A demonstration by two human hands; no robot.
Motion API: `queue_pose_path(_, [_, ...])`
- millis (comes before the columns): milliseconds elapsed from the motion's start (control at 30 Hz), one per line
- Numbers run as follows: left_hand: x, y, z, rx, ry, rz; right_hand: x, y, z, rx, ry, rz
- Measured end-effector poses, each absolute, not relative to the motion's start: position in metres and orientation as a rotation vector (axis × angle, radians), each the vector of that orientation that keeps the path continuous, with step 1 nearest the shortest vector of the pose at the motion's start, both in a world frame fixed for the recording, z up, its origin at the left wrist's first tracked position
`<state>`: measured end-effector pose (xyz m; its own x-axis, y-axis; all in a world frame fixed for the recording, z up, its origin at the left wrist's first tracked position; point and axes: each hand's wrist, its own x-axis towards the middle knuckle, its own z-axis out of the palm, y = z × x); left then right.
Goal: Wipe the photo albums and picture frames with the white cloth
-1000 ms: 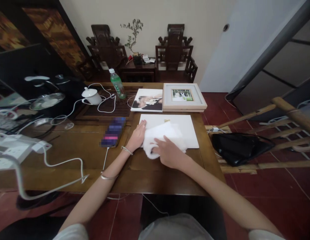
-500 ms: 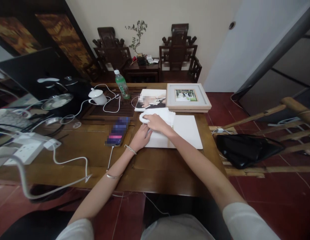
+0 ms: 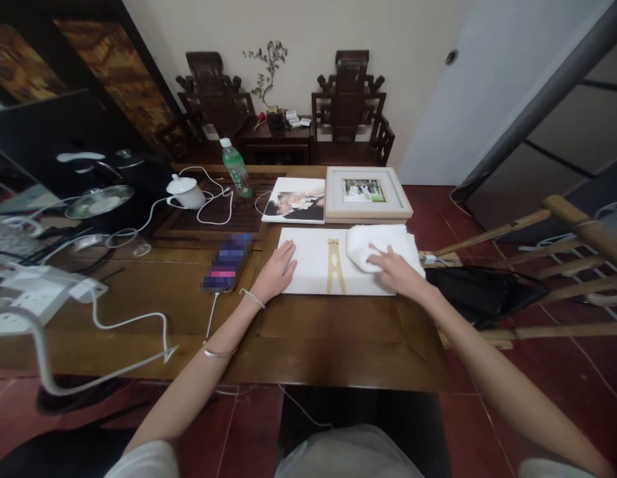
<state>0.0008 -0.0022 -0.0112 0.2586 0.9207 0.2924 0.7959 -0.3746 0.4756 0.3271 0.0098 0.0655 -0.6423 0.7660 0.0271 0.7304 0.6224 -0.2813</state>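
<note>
Brown wooden bench carried flat white rectangular board. Right hand grasped fluffy white cloth beneath it; left hand lay flat, released, at board's edge.

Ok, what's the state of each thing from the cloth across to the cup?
White panel, flat, partly covered.
White cloth, bunched, reaching past panel's right edge.
Framed photo, face up.
Unframed picture, face up.
Phone, screen lit, cable plugged in.
Bottle, upright, capped.
Cup, upright, lidded.
</note>
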Motion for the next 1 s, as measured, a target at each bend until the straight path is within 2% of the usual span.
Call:
queue_pose_path(233, [0.001, -0.004, -0.009, 2.332, 1.592, 0.777, 0.341, -0.079, 0.054, -1.003, -2.778, 0.347])
queue_pose_path(667, [0.0, -0.004, -0.005, 2.324, 1.574, 0.79, 0.311, 0.026, 0.039, -1.193, -2.582, 0.232])
queue_pose_path(1000, [0.001, -0.005, -0.007, 2.333, 1.585, 0.784, 0.326, -0.056, 0.035, -1.018, -2.628, 0.194])
